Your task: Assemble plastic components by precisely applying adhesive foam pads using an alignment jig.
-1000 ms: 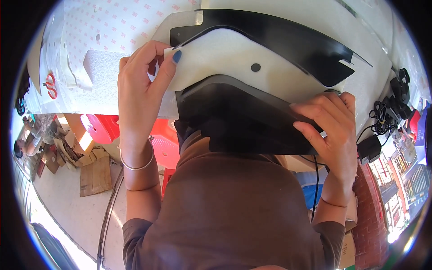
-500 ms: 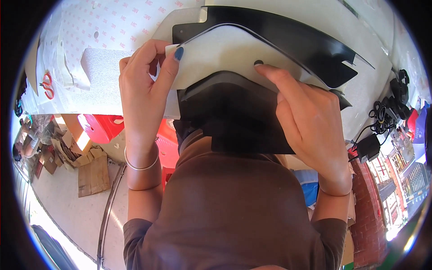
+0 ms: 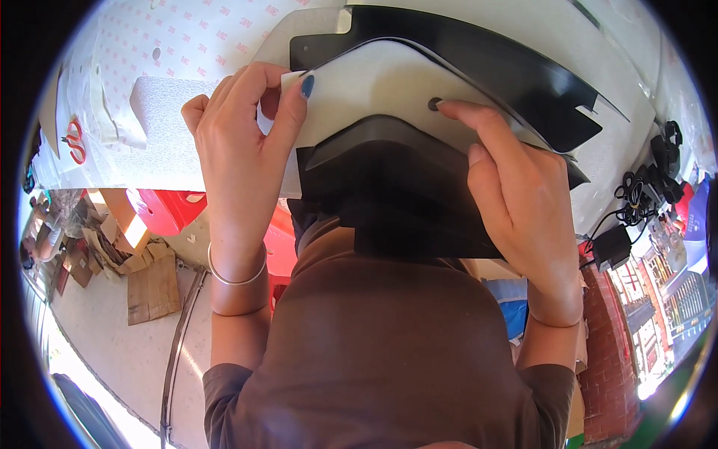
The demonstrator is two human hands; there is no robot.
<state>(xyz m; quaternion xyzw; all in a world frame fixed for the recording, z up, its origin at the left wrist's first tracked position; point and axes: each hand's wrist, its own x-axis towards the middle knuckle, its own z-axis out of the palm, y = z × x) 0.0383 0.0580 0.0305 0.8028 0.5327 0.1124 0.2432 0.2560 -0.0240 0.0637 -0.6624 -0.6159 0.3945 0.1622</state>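
Spanning the upper centre of the frame, a curved white sheet (image 3: 374,84) is pinched at its upper left corner between the thumb and bent fingers of the left hand (image 3: 243,123). By the right hand (image 3: 527,187) nothing is gripped: its index finger is stretched out, its tip laid at a dark round spot (image 3: 433,104) on the sheet, with the thumb held apart. The sheet is bordered above by the curved edge of an upper black panel (image 3: 464,63), notched near its right end, and below by the peaked edge of a lower black panel (image 3: 404,187), which is overhung toward the person's lap. Beyond the panels at right, a pale stretch of worktop (image 3: 609,161) is left between the right hand and black cables (image 3: 636,191). At far left, red-handled scissors (image 3: 75,142) are set well apart from the left hand. Small red lettering is repeated in rows across a printed white backing (image 3: 183,37) at upper left.
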